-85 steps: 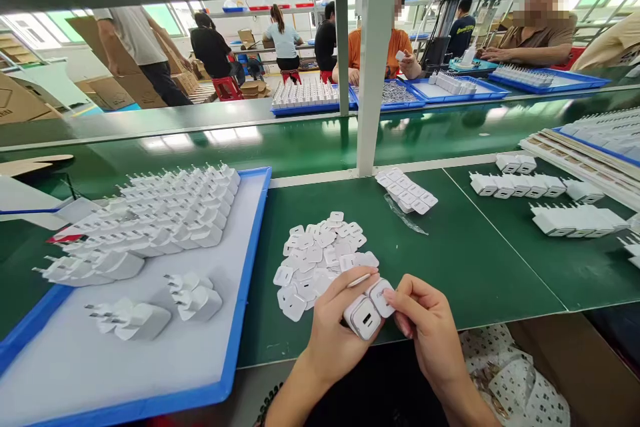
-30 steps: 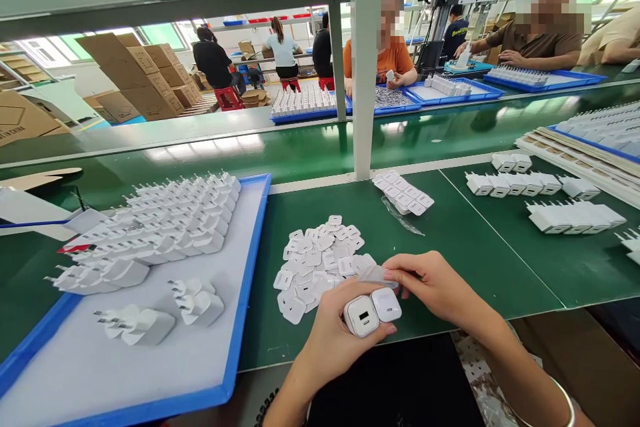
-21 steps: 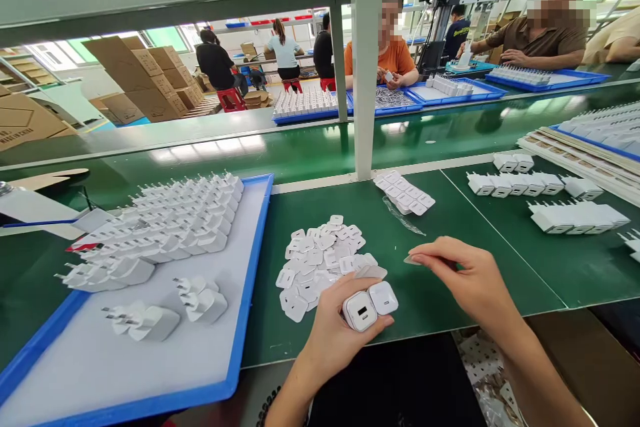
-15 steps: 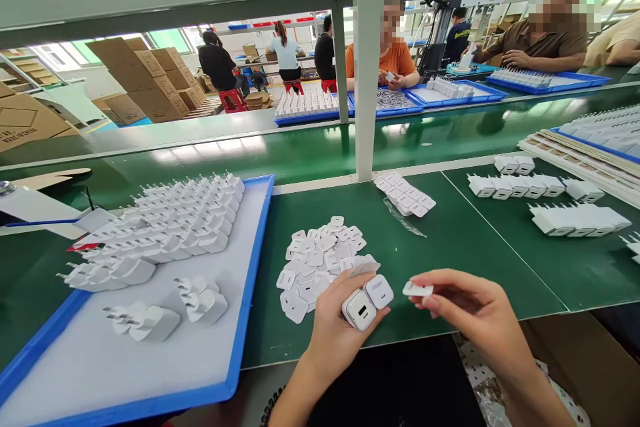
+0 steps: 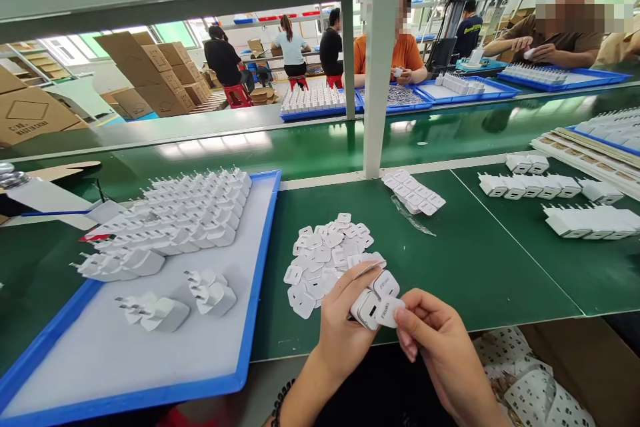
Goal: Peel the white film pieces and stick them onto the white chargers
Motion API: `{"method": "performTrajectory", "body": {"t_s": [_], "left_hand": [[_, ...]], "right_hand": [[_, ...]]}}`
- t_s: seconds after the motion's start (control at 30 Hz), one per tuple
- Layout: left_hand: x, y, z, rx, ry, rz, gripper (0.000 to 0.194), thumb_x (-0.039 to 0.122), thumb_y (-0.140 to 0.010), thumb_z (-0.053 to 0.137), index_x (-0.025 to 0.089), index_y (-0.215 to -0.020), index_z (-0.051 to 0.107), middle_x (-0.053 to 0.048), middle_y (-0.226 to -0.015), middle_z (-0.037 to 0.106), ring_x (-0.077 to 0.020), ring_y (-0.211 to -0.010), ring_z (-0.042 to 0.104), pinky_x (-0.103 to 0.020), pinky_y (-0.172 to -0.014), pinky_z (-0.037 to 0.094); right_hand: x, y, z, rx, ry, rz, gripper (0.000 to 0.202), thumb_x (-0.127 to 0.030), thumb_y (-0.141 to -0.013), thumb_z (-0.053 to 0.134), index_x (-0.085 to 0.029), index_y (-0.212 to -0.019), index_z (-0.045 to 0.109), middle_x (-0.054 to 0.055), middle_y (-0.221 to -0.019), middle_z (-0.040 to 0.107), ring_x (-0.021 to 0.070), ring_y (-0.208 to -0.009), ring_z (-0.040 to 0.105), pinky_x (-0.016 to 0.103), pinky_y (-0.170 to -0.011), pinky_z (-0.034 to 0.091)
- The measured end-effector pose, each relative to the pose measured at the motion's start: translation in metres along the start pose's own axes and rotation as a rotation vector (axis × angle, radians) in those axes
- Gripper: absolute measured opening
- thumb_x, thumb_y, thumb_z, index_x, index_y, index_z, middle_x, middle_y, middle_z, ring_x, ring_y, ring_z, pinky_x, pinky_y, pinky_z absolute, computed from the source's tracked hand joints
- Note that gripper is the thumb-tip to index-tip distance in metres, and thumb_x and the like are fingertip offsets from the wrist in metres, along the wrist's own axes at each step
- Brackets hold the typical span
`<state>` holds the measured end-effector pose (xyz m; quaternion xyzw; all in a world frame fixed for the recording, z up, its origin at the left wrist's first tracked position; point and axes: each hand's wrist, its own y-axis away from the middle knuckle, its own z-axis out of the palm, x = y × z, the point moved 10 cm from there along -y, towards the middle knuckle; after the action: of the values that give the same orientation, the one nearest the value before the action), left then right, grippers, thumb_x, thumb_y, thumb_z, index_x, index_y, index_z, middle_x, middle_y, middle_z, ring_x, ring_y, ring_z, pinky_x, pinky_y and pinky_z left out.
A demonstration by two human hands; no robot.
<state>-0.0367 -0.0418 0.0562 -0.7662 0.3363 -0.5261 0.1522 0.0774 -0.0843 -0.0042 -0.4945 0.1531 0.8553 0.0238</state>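
My left hand [image 5: 345,320] is wrapped round two white chargers [image 5: 365,309], their port faces turned up and toward the right; a thin white piece also sticks out by its fingers. My right hand [image 5: 435,340] pinches a small white face plate [image 5: 389,313] with printed lettering, at the face of the nearer charger. Whether the plate touches that face is hard to tell. Just behind my left hand a pile of loose white plates [image 5: 320,257] lies on the green table [image 5: 450,267].
A blue-rimmed tray [image 5: 243,353] with rows of white plug chargers [image 5: 200,213] stands at the left. White sheets of plates [image 5: 414,192] lie behind my hands, more chargers [image 5: 530,185] at the right. A metal post [image 5: 377,80] rises at the table's back; people sit beyond.
My right hand has moved left with the plate, bringing it from beside the chargers to the nearer one's face. The whole view has shifted slightly.
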Motion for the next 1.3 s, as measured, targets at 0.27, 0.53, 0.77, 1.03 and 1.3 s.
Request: {"method": "performTrajectory", "body": {"t_s": [0.27,0.53,0.77,1.03,1.3], "left_hand": [[0.005,-0.001,-0.003,0.021,-0.017,0.008,0.037,0.010,-0.082,0.061,0.020,-0.117,0.064,-0.011,-0.121,0.066,-0.0231,-0.107,0.066,-0.038,-0.089,0.059],[0.007,-0.001,-0.003,0.021,-0.044,0.028,0.038,0.008,-0.083,0.058,0.019,-0.119,0.063,-0.011,-0.121,0.066,-0.0226,-0.108,0.066,-0.037,-0.090,0.059],[0.009,-0.001,-0.002,0.025,-0.064,0.054,0.039,0.008,-0.083,0.059,0.020,-0.120,0.062,-0.011,-0.122,0.066,-0.0227,-0.107,0.067,-0.035,-0.089,0.059],[0.010,0.000,-0.001,0.021,-0.077,0.073,0.042,0.006,-0.082,0.059,0.019,-0.122,0.060,-0.011,-0.123,0.065,-0.0222,-0.108,0.066,-0.035,-0.090,0.058],[0.010,0.000,-0.002,0.038,-0.082,0.082,0.040,0.004,-0.082,0.056,0.017,-0.120,0.061,-0.011,-0.121,0.065,-0.0209,-0.108,0.066,-0.033,-0.091,0.058]], "right_hand": [[0.023,0.003,0.018,-0.061,-0.122,0.145,0.038,-0.041,-0.072,0.080,-0.017,-0.058,0.054,0.000,-0.048,0.058,0.0094,-0.041,0.046,0.022,-0.043,0.037],[0.021,0.001,0.018,-0.041,-0.108,0.141,0.039,-0.041,-0.070,0.079,-0.018,-0.055,0.052,-0.002,-0.044,0.054,0.0077,-0.039,0.040,0.021,-0.041,0.033],[0.026,0.001,0.018,-0.013,-0.140,0.135,0.042,-0.041,-0.072,0.078,-0.018,-0.054,0.048,-0.004,-0.041,0.047,0.0065,-0.041,0.032,0.020,-0.041,0.027],[0.030,0.004,0.021,-0.003,-0.252,0.184,0.042,-0.037,-0.071,0.079,-0.017,-0.052,0.047,-0.004,-0.042,0.045,0.0060,-0.042,0.032,0.020,-0.043,0.026],[0.034,0.005,0.019,0.066,-0.237,0.142,0.043,-0.042,-0.071,0.079,-0.017,-0.054,0.049,-0.004,-0.044,0.046,0.0065,-0.043,0.033,0.020,-0.044,0.027]]}}
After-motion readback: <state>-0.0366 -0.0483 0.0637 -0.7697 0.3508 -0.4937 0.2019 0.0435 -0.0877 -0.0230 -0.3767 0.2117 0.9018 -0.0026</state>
